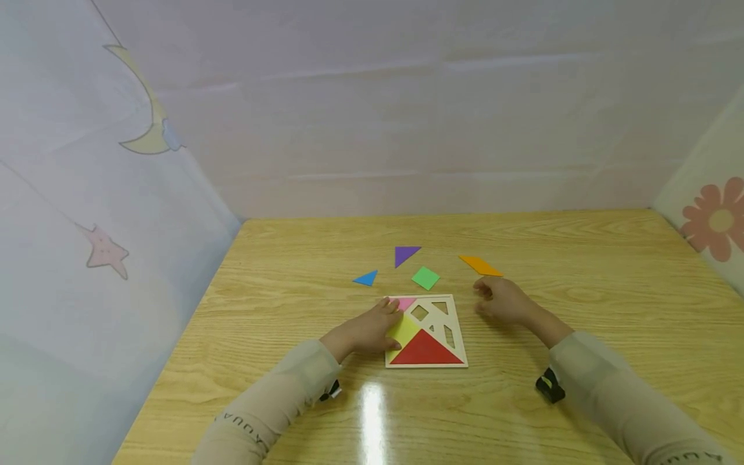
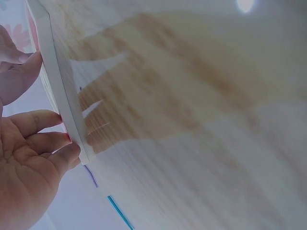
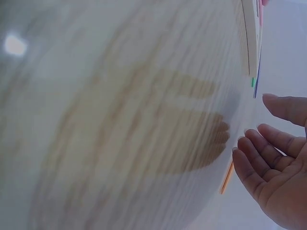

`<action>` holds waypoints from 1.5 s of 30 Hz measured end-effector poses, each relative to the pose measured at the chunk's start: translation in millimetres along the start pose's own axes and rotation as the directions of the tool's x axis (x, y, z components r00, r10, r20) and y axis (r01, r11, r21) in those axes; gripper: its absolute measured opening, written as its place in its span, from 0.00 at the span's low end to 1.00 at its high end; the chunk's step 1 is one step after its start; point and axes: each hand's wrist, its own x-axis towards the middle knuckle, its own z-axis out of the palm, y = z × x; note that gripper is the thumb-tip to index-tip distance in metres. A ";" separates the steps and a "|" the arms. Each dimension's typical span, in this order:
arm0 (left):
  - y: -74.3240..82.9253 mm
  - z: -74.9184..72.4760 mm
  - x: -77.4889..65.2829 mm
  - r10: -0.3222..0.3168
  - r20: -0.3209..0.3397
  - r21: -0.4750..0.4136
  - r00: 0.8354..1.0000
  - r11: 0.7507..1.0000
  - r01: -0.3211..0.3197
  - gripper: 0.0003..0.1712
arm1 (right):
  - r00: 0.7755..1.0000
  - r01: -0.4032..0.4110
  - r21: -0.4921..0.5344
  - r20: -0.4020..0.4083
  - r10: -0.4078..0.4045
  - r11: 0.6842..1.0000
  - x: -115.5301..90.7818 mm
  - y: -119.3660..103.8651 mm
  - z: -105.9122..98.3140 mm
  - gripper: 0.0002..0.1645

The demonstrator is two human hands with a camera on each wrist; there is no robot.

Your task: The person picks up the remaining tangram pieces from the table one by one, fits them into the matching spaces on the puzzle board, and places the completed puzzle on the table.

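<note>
A pale tangram board lies on the table with a red triangle, a yellow piece and a pink piece set in it. Several shaped recesses in its right part show bare. My left hand rests on the board's left edge, fingers over the pink and yellow pieces; in the left wrist view its fingertips touch the board's side. To the right of the board, my right hand is held with loosely bent fingers and nothing in them, just in front of an orange parallelogram.
Behind the board lie a green square, a blue triangle and a purple triangle. The wooden table meets cloth-covered walls at the back and sides. A dark wrist-camera mount sits under the right sleeve.
</note>
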 end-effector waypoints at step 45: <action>4.4 -0.5 1.7 -0.011 0.025 0.058 1.000 0.998 0.009 0.38 | 0.994 -0.058 -0.039 -0.099 0.054 0.998 21.3 11.2 -10.3 0.25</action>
